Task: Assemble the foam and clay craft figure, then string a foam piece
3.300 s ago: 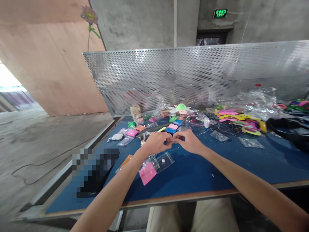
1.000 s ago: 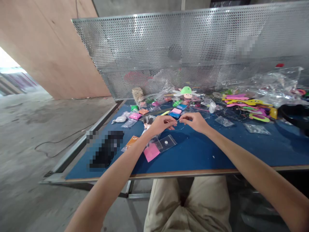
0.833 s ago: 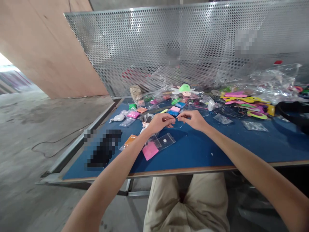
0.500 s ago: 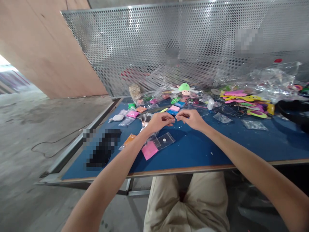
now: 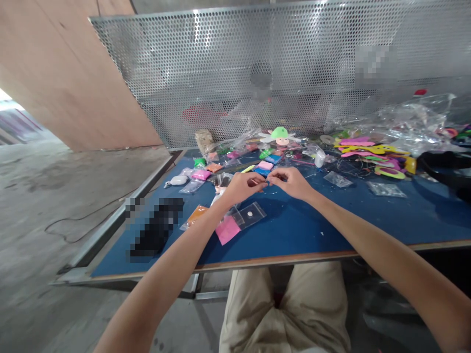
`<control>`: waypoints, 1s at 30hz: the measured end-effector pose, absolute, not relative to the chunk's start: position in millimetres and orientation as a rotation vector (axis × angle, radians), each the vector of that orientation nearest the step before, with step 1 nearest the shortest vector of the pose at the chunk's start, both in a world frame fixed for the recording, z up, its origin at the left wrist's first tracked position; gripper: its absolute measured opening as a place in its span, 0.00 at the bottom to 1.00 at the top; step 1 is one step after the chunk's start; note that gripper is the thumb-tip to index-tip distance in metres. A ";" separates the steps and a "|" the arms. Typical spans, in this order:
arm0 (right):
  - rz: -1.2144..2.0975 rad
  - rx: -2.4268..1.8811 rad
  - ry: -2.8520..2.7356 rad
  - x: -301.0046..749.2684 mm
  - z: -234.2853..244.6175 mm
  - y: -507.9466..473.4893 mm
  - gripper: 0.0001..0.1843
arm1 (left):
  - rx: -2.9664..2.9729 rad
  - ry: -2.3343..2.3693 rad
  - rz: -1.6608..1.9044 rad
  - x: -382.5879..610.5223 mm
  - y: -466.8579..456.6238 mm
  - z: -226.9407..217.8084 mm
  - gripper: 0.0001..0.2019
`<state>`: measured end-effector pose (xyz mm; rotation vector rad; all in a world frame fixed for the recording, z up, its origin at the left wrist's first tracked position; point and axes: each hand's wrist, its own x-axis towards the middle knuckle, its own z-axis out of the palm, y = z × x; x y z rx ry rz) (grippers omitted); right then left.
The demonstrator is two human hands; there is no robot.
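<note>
My left hand [image 5: 241,186] and my right hand [image 5: 291,181] meet fingertip to fingertip just above the blue table [image 5: 331,230]. Both pinch something very thin and small between thumb and fingers; I cannot make out what it is. Below the left hand lie a pink packet [image 5: 227,230] and a clear bag with a white dot [image 5: 251,214]. Beyond the hands sit small pink and blue packets [image 5: 265,167].
A perforated metal screen [image 5: 279,73] closes the table's far side. In front of it stand a green-capped figure [image 5: 279,136] and several clear bags. Colourful foam shapes [image 5: 371,157] lie right. A dark blurred object [image 5: 154,230] lies left. An orange packet [image 5: 196,214] is nearby.
The hands were pressed together 3.3 s ago, then a little apart at 1.0 s, and now meet again at the fingertips. The view has tilted downward.
</note>
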<state>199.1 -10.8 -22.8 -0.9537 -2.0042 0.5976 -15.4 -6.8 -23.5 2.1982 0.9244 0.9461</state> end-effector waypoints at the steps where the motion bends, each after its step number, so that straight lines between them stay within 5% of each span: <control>1: 0.594 -0.955 -2.005 199.1 -22.6 -11.1 0.12 | 2.214 0.930 0.958 -14.6 -7.5 -23.0 0.11; 16: 0.586 -0.916 -2.083 202.1 -17.5 -13.6 0.11 | 2.872 0.788 0.943 -18.3 -1.8 -18.7 0.07; 30: 1.047 -0.984 -2.088 206.7 -21.0 -6.6 0.13 | 3.386 0.623 0.612 -23.4 -11.6 -12.7 0.14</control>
